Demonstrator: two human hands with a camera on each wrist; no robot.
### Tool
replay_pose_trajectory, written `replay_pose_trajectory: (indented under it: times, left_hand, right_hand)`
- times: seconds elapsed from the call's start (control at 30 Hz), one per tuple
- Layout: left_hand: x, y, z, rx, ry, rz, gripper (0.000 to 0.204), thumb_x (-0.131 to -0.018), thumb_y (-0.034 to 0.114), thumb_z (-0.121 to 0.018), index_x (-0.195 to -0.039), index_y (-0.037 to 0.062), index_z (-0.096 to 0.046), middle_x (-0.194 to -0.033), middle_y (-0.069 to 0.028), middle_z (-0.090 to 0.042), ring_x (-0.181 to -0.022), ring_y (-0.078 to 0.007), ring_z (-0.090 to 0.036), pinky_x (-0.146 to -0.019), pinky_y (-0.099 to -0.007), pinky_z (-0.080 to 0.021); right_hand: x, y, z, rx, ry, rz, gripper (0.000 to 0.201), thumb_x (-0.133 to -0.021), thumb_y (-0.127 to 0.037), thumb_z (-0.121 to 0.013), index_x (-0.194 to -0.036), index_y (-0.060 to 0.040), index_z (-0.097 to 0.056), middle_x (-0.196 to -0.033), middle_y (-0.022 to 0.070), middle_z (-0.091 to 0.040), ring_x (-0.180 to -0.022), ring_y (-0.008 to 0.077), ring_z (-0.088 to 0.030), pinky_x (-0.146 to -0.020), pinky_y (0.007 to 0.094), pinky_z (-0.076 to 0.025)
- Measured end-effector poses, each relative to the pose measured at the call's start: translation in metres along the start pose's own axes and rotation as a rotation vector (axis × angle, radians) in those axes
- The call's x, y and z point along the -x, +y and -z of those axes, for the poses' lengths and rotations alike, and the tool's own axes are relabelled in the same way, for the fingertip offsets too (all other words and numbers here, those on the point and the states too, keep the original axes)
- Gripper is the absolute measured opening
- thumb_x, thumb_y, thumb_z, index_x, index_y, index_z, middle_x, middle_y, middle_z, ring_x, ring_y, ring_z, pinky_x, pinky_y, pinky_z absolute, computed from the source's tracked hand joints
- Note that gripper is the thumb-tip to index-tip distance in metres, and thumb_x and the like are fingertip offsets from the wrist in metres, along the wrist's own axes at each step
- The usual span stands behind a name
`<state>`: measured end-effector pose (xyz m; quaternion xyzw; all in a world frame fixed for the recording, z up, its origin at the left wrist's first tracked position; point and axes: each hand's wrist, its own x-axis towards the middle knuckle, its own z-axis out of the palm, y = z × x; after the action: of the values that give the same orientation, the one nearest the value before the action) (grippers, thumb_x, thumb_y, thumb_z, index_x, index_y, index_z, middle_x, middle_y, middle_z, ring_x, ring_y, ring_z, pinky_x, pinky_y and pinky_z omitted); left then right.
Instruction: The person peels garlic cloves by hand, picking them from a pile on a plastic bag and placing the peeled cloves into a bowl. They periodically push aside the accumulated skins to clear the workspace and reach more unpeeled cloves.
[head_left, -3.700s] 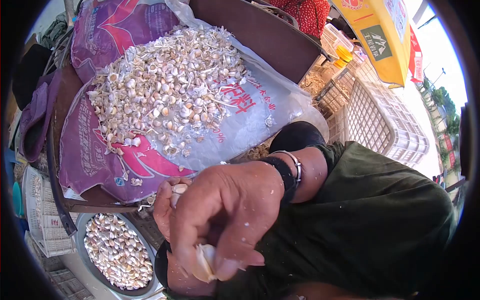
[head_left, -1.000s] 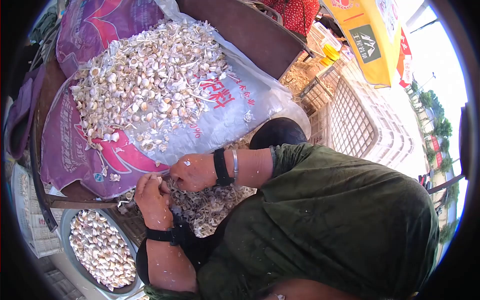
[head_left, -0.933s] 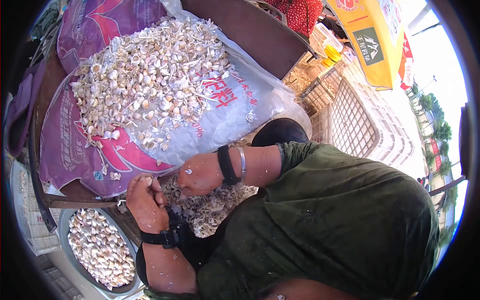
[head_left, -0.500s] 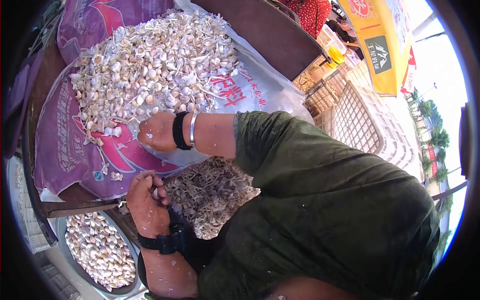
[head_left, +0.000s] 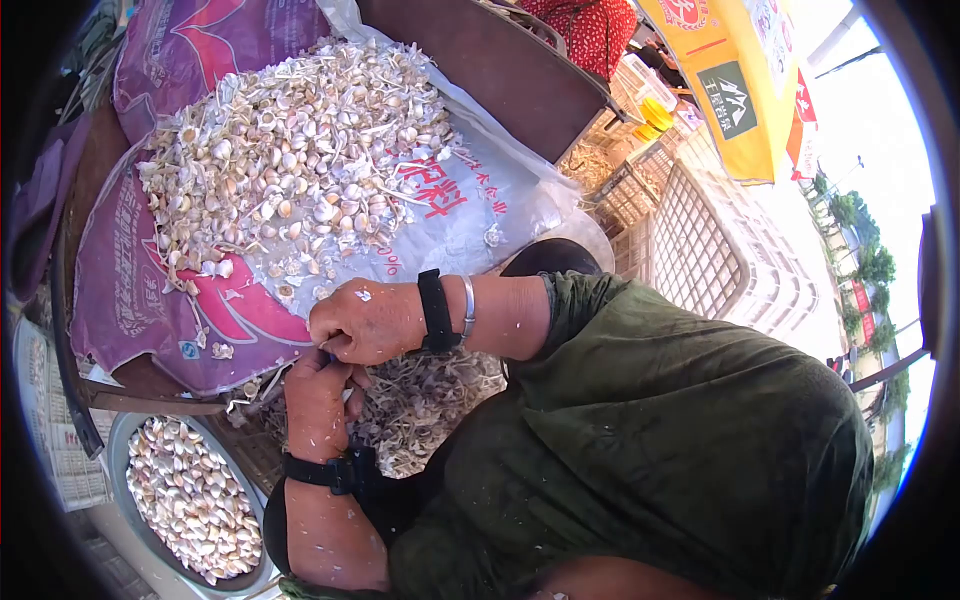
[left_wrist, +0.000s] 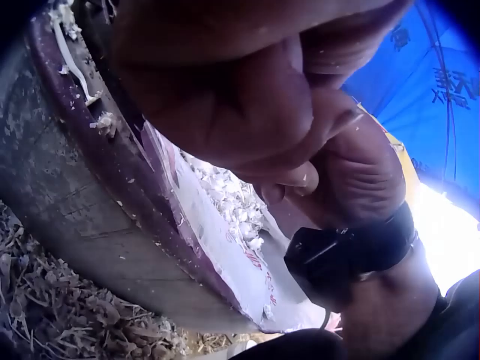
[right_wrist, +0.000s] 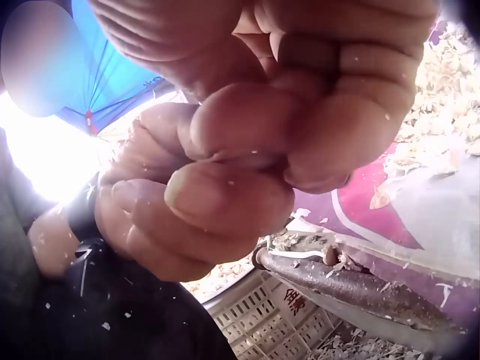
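My left hand (head_left: 316, 410) and right hand (head_left: 375, 320) meet fingertip to fingertip at the near edge of the sack-covered tray. Thumb and fingers of both pinch a small thing between them, mostly hidden, apparently a garlic clove. A pale bit of garlic (head_left: 348, 393) also shows in the left hand's curled fingers. In the right wrist view, the right hand's fingertips press against those of the left hand (right_wrist: 217, 202). Just beyond the hands, a big pile of garlic cloves (head_left: 290, 180) with dry stems lies on the purple and white sacks (head_left: 130, 310).
A grey basin (head_left: 117, 465) full of cloves stands at lower left, near white plastic crates (head_left: 60, 420). Below the hands is a heap of dry husks (head_left: 430, 405). Stacked white crates (head_left: 720, 240) and a yellow umbrella (head_left: 740, 110) stand at right.
Half a second ago the right hand was out over the sack by the pile. It has come back toward the body and now meets the left hand, which moved slightly right.
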<state>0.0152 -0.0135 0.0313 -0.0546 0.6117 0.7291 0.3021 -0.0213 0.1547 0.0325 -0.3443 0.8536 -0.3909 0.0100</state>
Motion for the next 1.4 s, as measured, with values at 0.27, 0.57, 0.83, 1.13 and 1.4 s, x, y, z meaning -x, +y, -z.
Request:
replay_pose_trajectory:
  times: [0.27,0.57,0.83,1.13,1.4]
  left_hand:
    - [0.016,-0.007,0.015,0.194,-0.035,-0.138,0.023,-0.095,0.022,-0.056,-0.091,0.0007,-0.063,-0.065,-0.0078,-0.060,-0.042,-0.0104,-0.045,-0.039,-0.0223,-0.032]
    - [0.002,0.009,0.015,0.299,0.092,-0.118,0.022,-0.095,0.022,-0.053,-0.100,0.0012,-0.060,-0.068,-0.0047,-0.057,-0.044,-0.0097,-0.045,-0.038,-0.0221,-0.032]
    - [-0.015,-0.003,0.028,0.380,0.043,-0.073,0.025,-0.097,0.026,-0.051,-0.102,0.0027,-0.058,-0.075,-0.0037,-0.057,-0.051,-0.0097,-0.048,-0.041,-0.0223,-0.034]
    - [-0.015,0.003,0.002,0.585,0.122,0.137,0.032,-0.097,0.032,-0.051,-0.101,0.0021,-0.059,-0.085,-0.0101,-0.060,-0.062,-0.0158,-0.056,-0.042,-0.0239,-0.035]
    - [-0.028,-0.010,0.029,0.630,-0.071,0.050,0.027,-0.098,0.029,-0.050,-0.091,0.0038,-0.057,-0.079,-0.0078,-0.057,-0.056,-0.0132,-0.051,-0.042,-0.0235,-0.034]
  right_hand:
    - [0.018,-0.014,0.051,-0.436,-0.327,-0.501,0.009,-0.088,-0.008,-0.057,-0.086,-0.0005,-0.063,-0.073,0.0075,-0.064,-0.056,0.0154,-0.064,-0.052,0.0274,-0.051]
    - [-0.048,0.098,0.040,0.465,-0.022,-0.042,0.014,-0.081,-0.012,-0.055,-0.084,-0.0034,-0.066,-0.086,0.0203,-0.067,-0.083,0.0385,-0.065,-0.073,0.0448,-0.053]
    - [-0.066,0.107,0.037,0.570,-0.214,-0.303,0.015,-0.080,-0.010,-0.056,-0.090,-0.0041,-0.065,-0.096,0.0170,-0.068,-0.089,0.0353,-0.066,-0.074,0.0429,-0.053]
    - [-0.034,0.043,0.026,-0.084,-0.046,-0.088,0.005,-0.078,-0.005,-0.059,-0.083,-0.0030,-0.061,-0.082,0.0155,-0.065,-0.080,0.0344,-0.065,-0.068,0.0429,-0.050]
    - [-0.067,0.074,0.019,0.533,-0.276,-0.349,0.027,-0.074,-0.018,-0.065,-0.095,-0.0011,-0.065,-0.094,0.0195,-0.068,-0.092,0.0364,-0.066,-0.078,0.0417,-0.053]
